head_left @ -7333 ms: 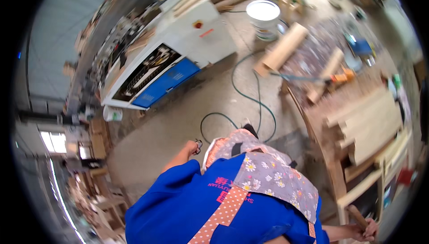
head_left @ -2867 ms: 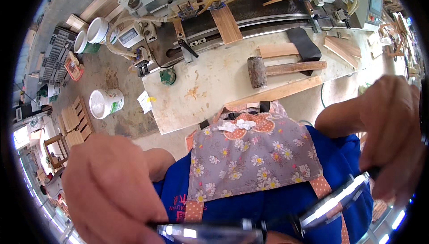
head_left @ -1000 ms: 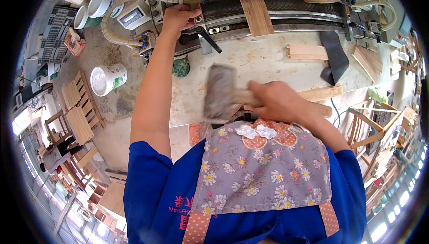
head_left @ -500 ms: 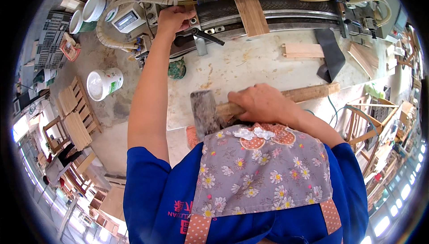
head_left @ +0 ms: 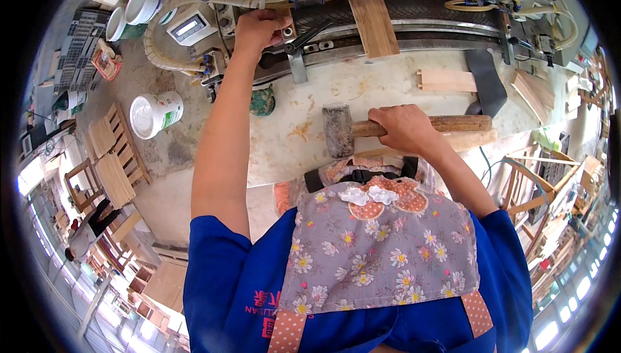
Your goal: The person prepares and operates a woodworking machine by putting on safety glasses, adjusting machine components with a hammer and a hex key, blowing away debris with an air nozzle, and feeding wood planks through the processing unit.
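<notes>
The right hand wraps tight round the mallet handle, close to the head, which rests on the bench edge. It looks head-heavy and stiff; a grip further back would swing better. The left hand clutches a machine fitting beyond the mallet

A woodworking workshop: clamping machine, wooden chair frames, planks, dusty workbench.

Bright even daylight, soft shadows, glare blown out at lower rim, strong fisheye bending, dark corners
</notes>
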`<state>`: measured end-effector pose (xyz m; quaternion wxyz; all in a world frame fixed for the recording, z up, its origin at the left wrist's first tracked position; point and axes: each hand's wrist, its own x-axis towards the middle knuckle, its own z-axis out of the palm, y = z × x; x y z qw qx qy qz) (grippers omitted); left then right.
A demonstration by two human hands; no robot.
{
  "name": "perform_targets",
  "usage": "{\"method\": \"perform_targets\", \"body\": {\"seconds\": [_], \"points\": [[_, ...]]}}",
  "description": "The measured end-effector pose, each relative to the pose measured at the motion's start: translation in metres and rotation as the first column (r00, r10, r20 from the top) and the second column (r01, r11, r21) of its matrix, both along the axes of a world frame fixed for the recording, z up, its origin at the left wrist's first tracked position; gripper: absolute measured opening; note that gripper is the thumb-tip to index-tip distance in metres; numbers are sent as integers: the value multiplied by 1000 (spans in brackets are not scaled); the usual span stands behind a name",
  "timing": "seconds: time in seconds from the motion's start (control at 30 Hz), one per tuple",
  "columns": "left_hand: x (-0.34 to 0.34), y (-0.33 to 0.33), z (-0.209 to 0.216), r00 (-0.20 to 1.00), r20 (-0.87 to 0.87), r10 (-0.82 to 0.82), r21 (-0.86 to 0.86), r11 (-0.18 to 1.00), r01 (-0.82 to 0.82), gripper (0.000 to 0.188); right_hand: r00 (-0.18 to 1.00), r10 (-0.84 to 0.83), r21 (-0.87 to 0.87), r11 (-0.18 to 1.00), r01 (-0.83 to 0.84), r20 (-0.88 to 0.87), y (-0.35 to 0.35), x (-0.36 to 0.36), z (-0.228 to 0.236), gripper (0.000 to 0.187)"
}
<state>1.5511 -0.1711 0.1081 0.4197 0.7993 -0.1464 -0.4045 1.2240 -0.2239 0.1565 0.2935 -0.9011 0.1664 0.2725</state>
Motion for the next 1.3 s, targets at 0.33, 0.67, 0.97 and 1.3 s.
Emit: {"method": "perform_targets", "body": {"seconds": [0.33,0.67,0.97,1.3], "points": [[-3,2,2,999,34,15,-40,999,-13,31,671,-295,75,938,337,680,-25,79,18,55],[-3,4,-1,999,29,19,-82,997,-17,32,679,-356,162,929,334,642,-25,107,5,49],[-9,5,8,999,28,22,-59,998,-20,28,530,-789,631,588,506,311,-8,94,-36,42],[-11,6,9,999,35,41,-87,996,-37,31,735,-536,219,843,491,415,13,116,-32,60]]}}
